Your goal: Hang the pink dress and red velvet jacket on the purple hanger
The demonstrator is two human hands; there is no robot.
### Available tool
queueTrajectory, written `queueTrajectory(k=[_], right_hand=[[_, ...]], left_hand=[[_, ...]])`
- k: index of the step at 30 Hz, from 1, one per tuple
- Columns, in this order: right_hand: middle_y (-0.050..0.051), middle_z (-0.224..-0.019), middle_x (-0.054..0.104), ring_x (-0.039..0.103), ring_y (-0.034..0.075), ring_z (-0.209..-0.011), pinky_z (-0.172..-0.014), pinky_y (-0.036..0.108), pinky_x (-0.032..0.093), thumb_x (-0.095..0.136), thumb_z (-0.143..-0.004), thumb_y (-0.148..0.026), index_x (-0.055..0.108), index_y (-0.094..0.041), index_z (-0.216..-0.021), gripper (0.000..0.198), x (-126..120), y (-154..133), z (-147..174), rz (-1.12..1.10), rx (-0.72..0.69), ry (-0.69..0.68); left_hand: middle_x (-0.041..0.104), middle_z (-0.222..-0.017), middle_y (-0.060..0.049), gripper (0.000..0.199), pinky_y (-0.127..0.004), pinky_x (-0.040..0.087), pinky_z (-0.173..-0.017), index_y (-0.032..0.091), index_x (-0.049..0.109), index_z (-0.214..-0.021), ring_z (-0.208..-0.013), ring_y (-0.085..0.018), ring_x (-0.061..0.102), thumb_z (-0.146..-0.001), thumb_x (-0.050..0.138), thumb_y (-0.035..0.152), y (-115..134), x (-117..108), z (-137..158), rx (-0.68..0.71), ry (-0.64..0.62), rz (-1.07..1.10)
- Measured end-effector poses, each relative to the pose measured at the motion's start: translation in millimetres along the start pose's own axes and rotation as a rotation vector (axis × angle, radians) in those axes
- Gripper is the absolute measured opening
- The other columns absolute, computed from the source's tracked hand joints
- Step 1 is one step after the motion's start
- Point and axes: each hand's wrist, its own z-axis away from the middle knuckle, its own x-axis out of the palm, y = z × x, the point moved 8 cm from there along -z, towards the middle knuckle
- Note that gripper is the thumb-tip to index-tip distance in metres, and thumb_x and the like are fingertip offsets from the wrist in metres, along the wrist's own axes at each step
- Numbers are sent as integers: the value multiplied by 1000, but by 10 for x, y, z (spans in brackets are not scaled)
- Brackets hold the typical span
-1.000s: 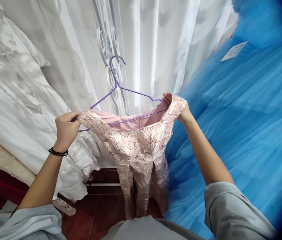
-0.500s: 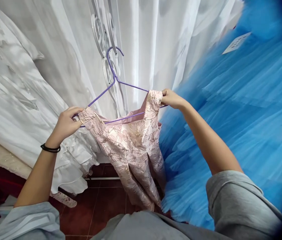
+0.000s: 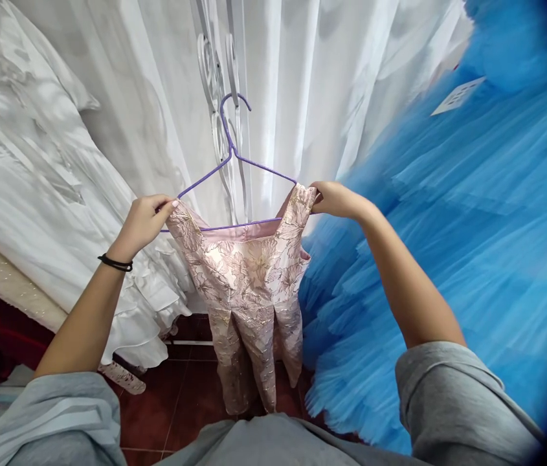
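Note:
A pink brocade dress [image 3: 248, 272] with a gold floral pattern hangs on a purple hanger [image 3: 263, 167] in front of me. My left hand [image 3: 144, 223] pinches the dress at its left shoulder strap, close to the hanger's end. At the other strap, my right hand [image 3: 334, 199] is closed on the fabric, its fingertips partly hidden behind the strap. The hanger's hook points up and sits in front of a white scrolled metal frame [image 3: 228, 129]; whether it rests on anything I cannot tell.
White ruffled garments [image 3: 25, 142] hang on the left, and a large blue tulle gown [image 3: 448, 246] with a white tag [image 3: 458, 96] fills the right. White curtains [image 3: 297, 77] stand behind. Dark red tiles [image 3: 180, 401] cover the floor.
The hanger has shifted slightly right in view and sits more level. My left hand has moved up and right, while the dress's skirt has swung left.

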Motion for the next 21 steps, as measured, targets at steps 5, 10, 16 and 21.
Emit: queueTrajectory(k=[5,10,16,21], right_hand=[[5,-93,74,66,21,-88,-77,31,55,73,-71,-45,74,-17,-100,40,-58,-211,112,-468,-174,-154],[7,-74,72,64,20,-71,-65,30,48,72,-70,-42,77,-12,-80,32,-113,-126,-41,-506,-116,254],[7,-90,77,69,25,-86,-74,34,53,68,-71,-42,79,-17,-84,30,23,-41,-3,-639,-92,536],[5,-86,77,67,24,-82,-70,31,49,64,-79,-46,79,-17,-97,37,68,-44,1,-419,-106,436]], left_hand=[[72,-75,-4,27,-29,44,-64,18,74,-80,-70,-20,62,-79,59,40,-85,-5,-32,-16,104,93],[73,-77,-5,32,-28,45,-65,16,75,-79,-70,-20,62,-78,60,45,-119,24,-82,-35,199,222],[66,-67,-3,38,-25,39,-60,16,74,-81,-63,-16,55,-83,56,48,-85,80,-43,-33,159,60],[54,-57,0,35,-25,33,-55,17,70,-72,-56,-14,47,-83,56,47,-26,125,-26,10,81,59]])
